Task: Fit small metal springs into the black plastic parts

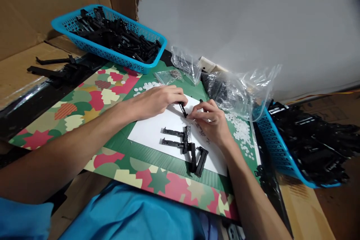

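Over a white sheet of paper [149,135], my left hand [163,100] is closed on a narrow black plastic part [182,109], which points down and to the right from the fingertips. My right hand [210,118] is pinched close to the lower end of that part. Whatever sits between its fingertips is too small to make out. On the paper below lie several black plastic pieces: two long ones [173,143] side by side toward the left, and two stubbier ones [201,161] nearer to me. Small dark bits [201,130] lie on the sheet beside my right hand.
A blue basket [112,51] of black parts stands at the back left, another blue basket [277,153] at the right. White discs [242,131] are scattered right of the paper. Clear plastic bags [236,90] lie along the wall. Loose black parts [64,69] rest at left.
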`<state>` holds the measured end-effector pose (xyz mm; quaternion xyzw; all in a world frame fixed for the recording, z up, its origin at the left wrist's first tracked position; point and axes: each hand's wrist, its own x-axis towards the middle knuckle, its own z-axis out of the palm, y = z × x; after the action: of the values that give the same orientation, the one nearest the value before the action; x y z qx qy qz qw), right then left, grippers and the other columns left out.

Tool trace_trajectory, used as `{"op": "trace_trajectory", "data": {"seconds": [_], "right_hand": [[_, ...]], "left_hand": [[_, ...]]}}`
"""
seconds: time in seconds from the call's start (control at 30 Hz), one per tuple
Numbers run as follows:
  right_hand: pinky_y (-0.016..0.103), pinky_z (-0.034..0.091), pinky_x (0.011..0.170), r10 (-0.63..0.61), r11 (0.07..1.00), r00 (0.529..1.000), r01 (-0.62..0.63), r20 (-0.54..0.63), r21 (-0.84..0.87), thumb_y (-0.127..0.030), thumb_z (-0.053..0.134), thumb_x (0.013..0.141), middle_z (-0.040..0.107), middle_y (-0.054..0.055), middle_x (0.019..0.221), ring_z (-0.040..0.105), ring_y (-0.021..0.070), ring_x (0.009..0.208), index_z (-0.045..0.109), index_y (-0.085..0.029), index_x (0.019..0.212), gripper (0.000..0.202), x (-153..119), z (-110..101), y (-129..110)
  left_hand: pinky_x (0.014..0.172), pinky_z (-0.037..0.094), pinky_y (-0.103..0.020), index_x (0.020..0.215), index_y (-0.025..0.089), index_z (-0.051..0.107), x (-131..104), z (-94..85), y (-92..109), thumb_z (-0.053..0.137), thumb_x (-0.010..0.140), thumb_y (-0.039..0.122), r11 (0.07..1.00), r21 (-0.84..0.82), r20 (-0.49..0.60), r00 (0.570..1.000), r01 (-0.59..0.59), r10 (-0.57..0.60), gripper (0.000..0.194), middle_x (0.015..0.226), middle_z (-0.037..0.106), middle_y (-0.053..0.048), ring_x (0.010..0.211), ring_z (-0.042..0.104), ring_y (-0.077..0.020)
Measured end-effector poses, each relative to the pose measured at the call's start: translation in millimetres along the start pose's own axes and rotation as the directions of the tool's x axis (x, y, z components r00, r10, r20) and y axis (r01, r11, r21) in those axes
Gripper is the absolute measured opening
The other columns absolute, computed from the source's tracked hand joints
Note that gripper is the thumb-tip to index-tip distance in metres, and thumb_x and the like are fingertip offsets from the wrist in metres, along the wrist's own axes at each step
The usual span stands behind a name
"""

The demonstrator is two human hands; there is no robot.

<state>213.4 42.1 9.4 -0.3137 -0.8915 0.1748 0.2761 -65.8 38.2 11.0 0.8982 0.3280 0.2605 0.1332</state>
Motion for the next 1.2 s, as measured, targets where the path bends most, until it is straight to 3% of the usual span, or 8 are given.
{"op": "trace_trajectory", "data": {"seconds": [0.2,0.37,0.57,0.77,0.9,1.03,1.1,1.2], "right_hand": [[0.041,0.048,0.074,-0.086,0.989,0.993,0.094,0.076,-0.111,-0.002,0.061,0.098,0.075,0.008,0.105,0.054,0.0266,0.092,0.087,-0.029,0.102,0.037,1.5,-6.1,-6.5],[0.041,0.049,0.076,-0.053,0.992,0.992,0.066,0.114,-0.107,0.001,0.058,0.097,0.074,0.008,0.106,0.056,0.0264,0.093,0.086,-0.028,0.102,0.041,4.1,-8.0,-12.0],[0.041,0.05,0.082,0.047,0.997,0.99,-0.038,0.131,-0.068,-0.006,0.065,0.099,0.075,0.008,0.103,0.059,0.0259,0.094,0.082,-0.023,0.101,0.024,6.3,-6.7,-19.3],[0.041,0.05,0.084,0.079,0.997,0.987,-0.081,0.139,0.009,-0.021,0.074,0.1,0.075,0.007,0.108,0.061,0.0265,0.098,0.079,-0.026,0.111,0.013,1.7,-10.9,-17.5],[0.042,0.049,0.086,0.175,0.982,0.984,-0.176,0.029,0.073,-0.036,0.059,0.11,0.071,0.008,0.11,0.063,0.0252,0.097,0.072,-0.028,0.13,0.025,-0.1,-15.4,-15.4],[0.038,0.048,0.08,0.301,0.916,0.945,-0.25,-0.125,0.314,-0.049,0.041,0.115,0.066,0.007,0.103,0.059,0.0224,0.088,0.066,-0.026,0.138,0.041,-1.5,-13.2,-10.1],[0.037,0.049,0.079,0.336,0.872,0.932,-0.254,-0.134,0.418,-0.055,0.033,0.115,0.066,0.007,0.102,0.058,0.0223,0.087,0.069,-0.025,0.133,0.05,-2.7,-11.2,-7.8],[0.038,0.048,0.081,0.366,0.865,0.924,-0.293,-0.114,0.408,-0.062,0.022,0.114,0.066,0.008,0.1,0.058,0.0228,0.09,0.078,-0.023,0.104,0.069,-4.7,-8.9,-5.4]], "left_hand": [[0.089,0.047,-0.033,0.12,0.024,0.069,2.1,3.2,1.0,0.04,0.078,-0.015,1.0,0.021,-0.014,1.0,-0.001,0.002,0.064,0.118,0.071,-0.005,0.106,0.063,-0.022],[0.087,0.046,-0.033,0.12,0.023,0.068,3.5,4.3,1.3,0.039,0.079,-0.016,0.999,0.042,-0.014,1.0,-0.001,0.001,0.063,0.118,0.07,-0.005,0.106,0.062,-0.0219],[0.088,0.046,-0.033,0.12,0.023,0.069,3.0,3.6,0.8,0.039,0.083,-0.014,0.999,0.05,-0.016,1.0,0.003,-0.003,0.061,0.116,0.07,-0.005,0.104,0.061,-0.0218],[0.093,0.048,-0.034,0.124,0.024,0.069,0.9,2.7,-1.0,0.04,0.083,-0.014,0.997,0.072,0.003,1.0,0.01,-0.01,0.062,0.12,0.07,-0.006,0.108,0.063,-0.0225],[0.094,0.049,-0.035,0.129,0.025,0.067,-0.2,1.8,1.4,0.041,0.085,-0.013,0.996,0.084,0.008,1.0,0.013,-0.013,0.064,0.121,0.07,-0.006,0.109,0.065,-0.0229],[0.095,0.051,-0.034,0.134,0.024,0.065,0.1,1.0,8.1,0.041,0.091,-0.01,0.999,0.041,0.016,1.0,0.018,-0.018,0.06,0.125,0.068,-0.007,0.111,0.066,-0.022],[0.096,0.052,-0.034,0.135,0.023,0.064,0.5,1.1,11.2,0.041,0.095,-0.008,1.0,0.027,0.028,0.999,0.015,-0.016,0.055,0.124,0.068,-0.008,0.112,0.066,-0.0222],[0.096,0.053,-0.036,0.133,0.022,0.065,0.9,2.2,14.1,0.043,0.102,-0.001,1.0,0.006,0.024,1.0,0.001,-0.001,0.045,0.121,0.068,-0.008,0.114,0.066,-0.0234]]}}
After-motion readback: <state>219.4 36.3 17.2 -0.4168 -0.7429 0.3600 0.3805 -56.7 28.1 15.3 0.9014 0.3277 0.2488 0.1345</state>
